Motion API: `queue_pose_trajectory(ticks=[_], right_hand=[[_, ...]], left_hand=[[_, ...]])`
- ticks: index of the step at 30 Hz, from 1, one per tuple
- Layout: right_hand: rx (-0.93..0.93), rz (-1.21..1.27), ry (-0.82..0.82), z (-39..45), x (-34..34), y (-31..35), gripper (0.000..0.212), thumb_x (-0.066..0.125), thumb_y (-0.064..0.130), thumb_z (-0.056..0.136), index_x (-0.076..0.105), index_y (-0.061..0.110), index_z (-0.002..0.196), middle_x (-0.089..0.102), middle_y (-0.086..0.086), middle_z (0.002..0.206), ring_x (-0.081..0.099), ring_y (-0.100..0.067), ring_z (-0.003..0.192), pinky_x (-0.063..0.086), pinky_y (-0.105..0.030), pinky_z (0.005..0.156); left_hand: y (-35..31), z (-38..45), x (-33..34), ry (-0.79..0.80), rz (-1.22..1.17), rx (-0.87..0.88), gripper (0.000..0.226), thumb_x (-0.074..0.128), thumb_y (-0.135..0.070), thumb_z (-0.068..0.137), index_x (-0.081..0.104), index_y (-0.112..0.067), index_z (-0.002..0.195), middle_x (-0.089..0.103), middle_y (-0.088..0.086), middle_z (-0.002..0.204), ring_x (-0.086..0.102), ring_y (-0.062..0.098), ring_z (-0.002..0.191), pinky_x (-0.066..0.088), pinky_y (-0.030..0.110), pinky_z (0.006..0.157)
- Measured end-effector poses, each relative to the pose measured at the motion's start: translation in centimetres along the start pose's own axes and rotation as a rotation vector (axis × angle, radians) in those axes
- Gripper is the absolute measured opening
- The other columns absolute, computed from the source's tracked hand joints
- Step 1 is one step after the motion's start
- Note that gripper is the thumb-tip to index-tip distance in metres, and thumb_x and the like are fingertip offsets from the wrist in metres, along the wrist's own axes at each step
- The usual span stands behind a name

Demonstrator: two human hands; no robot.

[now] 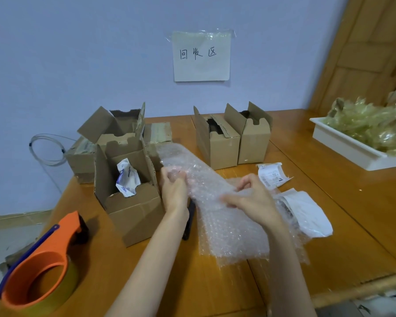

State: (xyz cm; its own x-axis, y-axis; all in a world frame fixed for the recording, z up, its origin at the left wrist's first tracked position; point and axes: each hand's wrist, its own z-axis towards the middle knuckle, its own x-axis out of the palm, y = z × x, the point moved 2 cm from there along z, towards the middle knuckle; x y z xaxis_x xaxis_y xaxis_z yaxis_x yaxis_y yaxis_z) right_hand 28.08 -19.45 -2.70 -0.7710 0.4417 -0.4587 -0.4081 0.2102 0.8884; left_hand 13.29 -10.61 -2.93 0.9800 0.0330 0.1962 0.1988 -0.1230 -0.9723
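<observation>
A sheet of clear bubble wrap [229,227] lies across the middle of the wooden table [343,213], its far end lifted. My left hand [174,191] grips the raised far part of the wrap. At the sheet's right edge, my right hand [252,200] pinches it between thumb and fingers. An open cardboard box [133,207] stands just left of my left hand, with a white and blue packet [127,179] sticking out of it. A dark object [189,223] lies partly hidden under my left wrist and the wrap.
An orange tape dispenser [41,268] sits at the near left edge. More open boxes [233,136] stand at the back. A paper label [272,175] and a white pouch [306,213] lie right of the wrap. A white tray [350,147] of yellowish bags is far right.
</observation>
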Motion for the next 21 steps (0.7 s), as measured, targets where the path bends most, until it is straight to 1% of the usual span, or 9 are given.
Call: queue_pose_trajectory(ticks=[3,5,7,9,11,12,15,17,21], right_hand=[[0.083,0.133,0.408,-0.3,-0.1,0.2,0.091,0.087,0.049,0.058,0.041,0.033,0.134,0.043,0.016,0.134,0.045,-0.010,0.123,0.041,-0.031,0.097],[0.164,0.307,0.453,0.2,0.6,0.4,0.098,0.075,0.069,0.062,0.034,0.034,0.144,0.040,0.016,0.139,0.040,-0.011,0.127,0.035,-0.034,0.104],[0.253,0.334,0.367,1.0,1.3,0.5,0.091,0.065,0.079,0.065,0.048,0.027,0.139,0.054,0.006,0.135,0.050,-0.017,0.124,0.040,-0.041,0.105],[0.250,0.333,0.221,1.7,1.5,0.3,0.050,0.069,0.052,0.081,0.064,0.018,0.117,0.069,0.000,0.109,0.065,-0.017,0.100,0.052,-0.029,0.081],[0.234,0.438,0.085,1.8,1.4,0.1,0.014,0.072,0.018,0.085,0.066,0.011,0.096,0.072,-0.003,0.086,0.069,-0.014,0.074,0.052,-0.022,0.060],[0.227,0.487,0.037,1.8,1.3,-0.1,0.011,0.073,0.010,0.084,0.065,0.009,0.092,0.072,-0.005,0.083,0.069,-0.014,0.070,0.053,-0.022,0.059],[0.232,0.565,-0.006,1.6,1.3,-0.4,0.010,0.073,0.010,0.083,0.066,0.005,0.087,0.073,-0.012,0.088,0.070,-0.021,0.078,0.056,-0.031,0.073],[0.241,0.625,0.003,1.4,1.3,-0.6,0.005,0.068,0.011,0.087,0.068,0.006,0.085,0.074,-0.014,0.092,0.071,-0.024,0.083,0.055,-0.035,0.078],[0.191,0.718,0.081,1.1,1.0,-0.6,0.023,0.053,0.003,0.094,0.066,0.015,0.109,0.074,-0.007,0.103,0.070,-0.022,0.093,0.053,-0.036,0.087]], left_hand=[[-0.1,0.4,0.1,0.100,0.044,-0.044,0.029,0.051,-0.009,0.095,0.052,-0.018,0.123,0.062,0.003,0.108,0.060,0.016,0.089,0.047,0.027,0.068],[0.1,-0.1,0.8,0.217,0.072,-0.121,0.029,0.056,-0.010,0.093,0.053,-0.016,0.121,0.064,0.006,0.110,0.063,0.018,0.091,0.050,0.028,0.070],[0.5,-0.5,1.2,0.267,0.100,-0.160,0.031,0.061,-0.012,0.091,0.053,-0.015,0.120,0.064,0.008,0.112,0.065,0.022,0.097,0.053,0.034,0.082],[0.8,-0.5,1.1,0.284,0.099,-0.167,0.033,0.067,-0.013,0.087,0.054,-0.013,0.118,0.065,0.010,0.111,0.065,0.025,0.100,0.053,0.039,0.090],[0.7,-0.4,0.8,0.305,0.081,-0.177,0.027,0.066,-0.015,0.088,0.057,-0.010,0.114,0.066,0.009,0.109,0.065,0.024,0.099,0.052,0.033,0.083],[0.7,-0.4,0.6,0.323,0.093,-0.185,0.023,0.064,-0.017,0.091,0.058,-0.010,0.112,0.066,0.009,0.110,0.065,0.023,0.100,0.051,0.032,0.081],[0.8,-0.5,0.2,0.369,0.160,-0.169,0.020,0.056,-0.014,0.094,0.059,-0.016,0.114,0.068,0.009,0.112,0.065,0.027,0.103,0.052,0.040,0.089],[0.8,-0.5,0.1,0.369,0.150,-0.124,0.027,0.056,-0.006,0.092,0.059,-0.021,0.114,0.068,0.007,0.110,0.065,0.026,0.096,0.052,0.038,0.083],[0.3,-0.5,0.0,0.375,0.174,-0.008,0.023,0.053,0.005,0.089,0.060,-0.010,0.105,0.064,0.009,0.105,0.058,0.024,0.089,0.047,0.033,0.076]])
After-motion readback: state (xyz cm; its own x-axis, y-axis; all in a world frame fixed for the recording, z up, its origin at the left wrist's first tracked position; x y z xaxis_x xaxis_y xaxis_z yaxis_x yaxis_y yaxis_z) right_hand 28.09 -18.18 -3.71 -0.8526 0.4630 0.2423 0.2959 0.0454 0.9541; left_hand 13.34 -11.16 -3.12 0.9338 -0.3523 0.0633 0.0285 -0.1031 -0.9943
